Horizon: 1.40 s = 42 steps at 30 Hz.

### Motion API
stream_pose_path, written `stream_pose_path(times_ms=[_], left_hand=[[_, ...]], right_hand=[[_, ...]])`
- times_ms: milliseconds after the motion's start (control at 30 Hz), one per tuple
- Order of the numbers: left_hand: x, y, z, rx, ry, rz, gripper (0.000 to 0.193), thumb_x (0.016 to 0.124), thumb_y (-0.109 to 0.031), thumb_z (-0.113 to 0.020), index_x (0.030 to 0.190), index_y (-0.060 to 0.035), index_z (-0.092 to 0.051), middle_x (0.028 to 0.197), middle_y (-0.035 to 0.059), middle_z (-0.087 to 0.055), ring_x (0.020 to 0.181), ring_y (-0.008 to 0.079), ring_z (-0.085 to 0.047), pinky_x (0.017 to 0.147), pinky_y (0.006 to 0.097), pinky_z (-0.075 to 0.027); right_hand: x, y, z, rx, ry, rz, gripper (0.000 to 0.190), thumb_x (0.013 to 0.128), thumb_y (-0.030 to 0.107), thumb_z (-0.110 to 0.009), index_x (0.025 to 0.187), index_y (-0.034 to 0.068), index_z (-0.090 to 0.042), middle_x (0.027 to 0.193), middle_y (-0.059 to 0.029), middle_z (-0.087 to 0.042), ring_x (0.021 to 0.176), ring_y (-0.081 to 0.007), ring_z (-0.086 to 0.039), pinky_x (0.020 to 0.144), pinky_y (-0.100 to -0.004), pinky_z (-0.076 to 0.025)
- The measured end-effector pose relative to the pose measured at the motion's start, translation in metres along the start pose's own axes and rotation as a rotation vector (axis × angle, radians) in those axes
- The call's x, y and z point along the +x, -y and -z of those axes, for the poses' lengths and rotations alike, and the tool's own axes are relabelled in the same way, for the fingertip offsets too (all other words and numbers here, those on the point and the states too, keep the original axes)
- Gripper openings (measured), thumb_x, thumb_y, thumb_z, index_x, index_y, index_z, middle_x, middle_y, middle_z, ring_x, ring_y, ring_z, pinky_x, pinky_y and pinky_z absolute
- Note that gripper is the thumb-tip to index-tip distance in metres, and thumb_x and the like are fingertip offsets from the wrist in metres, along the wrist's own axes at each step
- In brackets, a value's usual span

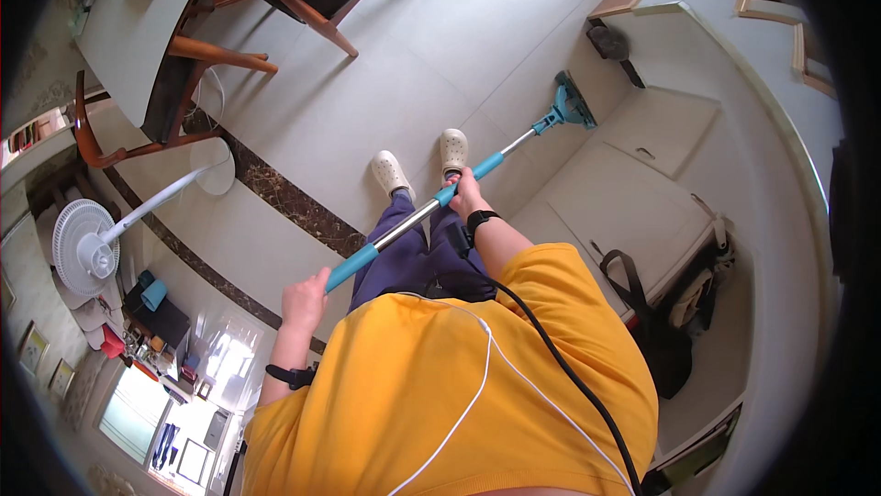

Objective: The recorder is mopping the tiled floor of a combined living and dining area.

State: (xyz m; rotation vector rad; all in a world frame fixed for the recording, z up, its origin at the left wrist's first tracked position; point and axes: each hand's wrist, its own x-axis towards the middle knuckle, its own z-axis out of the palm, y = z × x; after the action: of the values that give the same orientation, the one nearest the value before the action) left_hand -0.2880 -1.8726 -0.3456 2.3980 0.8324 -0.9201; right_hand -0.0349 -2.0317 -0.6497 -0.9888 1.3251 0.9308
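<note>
A mop with a steel pole and teal grips (410,222) crosses in front of me from lower left to upper right. My left hand (303,300) is closed around the teal grip at its near end. Farther along the pole, my right hand (466,192) grips a teal section just past the steel tube. The teal mop head (570,102) lies at the far end, on or just over the pale tiled floor (427,76), close to the white cabinets. Its underside is hidden from view.
White cabinets (661,196) and a staircase (729,7) line the right side. Wooden chairs (310,7) stand by a table (127,35) at upper left. A white standing fan (86,248) is at left. Black bags (661,351) hang or lie beside the cabinets at right.
</note>
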Motion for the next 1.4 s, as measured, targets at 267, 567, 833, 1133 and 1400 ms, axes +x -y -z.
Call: stream_pose_path(times_ms=[267, 567, 833, 1133, 1400], left_hand=[[0.023, 0.0, -0.017, -0.076, 0.012, -0.015, 0.032, 0.064, -0.007, -0.064, 0.091, -0.0109, -0.048, 0.067, 0.0106, -0.057, 0.063, 0.0327, -0.057, 0.055, 0.0426, -0.045], [0.0, 0.02, -0.03, -0.165, 0.092, 0.067, 0.03, 0.064, -0.008, -0.064, 0.089, -0.011, -0.047, 0.063, 0.0129, -0.057, 0.063, 0.0341, -0.057, 0.054, 0.0451, -0.043], [0.0, 0.024, -0.029, -0.146, 0.103, 0.047, 0.028, 0.065, -0.007, -0.063, 0.087, -0.0099, -0.046, 0.065, 0.0122, -0.057, 0.064, 0.0335, -0.058, 0.055, 0.045, -0.044], [0.02, 0.019, -0.015, -0.073, 0.028, -0.008, 0.031, 0.064, -0.007, -0.065, 0.088, -0.0107, -0.046, 0.067, 0.0109, -0.058, 0.064, 0.0325, -0.058, 0.054, 0.0435, -0.045], [0.034, 0.011, -0.01, -0.019, -0.036, 0.005, 0.033, 0.063, -0.008, -0.066, 0.087, -0.0119, -0.044, 0.069, 0.0092, -0.057, 0.063, 0.0311, -0.058, 0.053, 0.0427, -0.045]], right_hand=[[-0.014, 0.015, -0.026, -0.228, -0.235, 0.125, 0.022, 0.086, 0.024, -0.046, 0.079, 0.003, -0.04, 0.056, -0.0044, -0.042, 0.043, -0.0141, -0.043, 0.04, -0.0281, -0.04], [-0.022, -0.01, -0.025, -0.434, -0.396, 0.2, 0.028, 0.085, 0.026, -0.049, 0.084, -0.002, -0.046, 0.059, -0.0097, -0.049, 0.043, -0.0192, -0.047, 0.04, -0.0312, -0.042], [-0.014, -0.018, -0.021, -0.344, -0.397, 0.192, 0.029, 0.083, 0.026, -0.051, 0.085, -0.003, -0.046, 0.06, -0.0104, -0.048, 0.046, -0.0198, -0.048, 0.041, -0.0326, -0.042], [-0.016, -0.004, -0.035, -0.263, -0.344, 0.185, 0.023, 0.086, 0.022, -0.047, 0.087, -0.001, -0.045, 0.06, -0.007, -0.046, 0.046, -0.0159, -0.046, 0.043, -0.0292, -0.042], [-0.017, 0.019, -0.032, -0.081, -0.054, 0.2, 0.021, 0.085, 0.021, -0.044, 0.074, 0.004, -0.038, 0.058, -0.0036, -0.04, 0.048, -0.0134, -0.042, 0.042, -0.0273, -0.04]])
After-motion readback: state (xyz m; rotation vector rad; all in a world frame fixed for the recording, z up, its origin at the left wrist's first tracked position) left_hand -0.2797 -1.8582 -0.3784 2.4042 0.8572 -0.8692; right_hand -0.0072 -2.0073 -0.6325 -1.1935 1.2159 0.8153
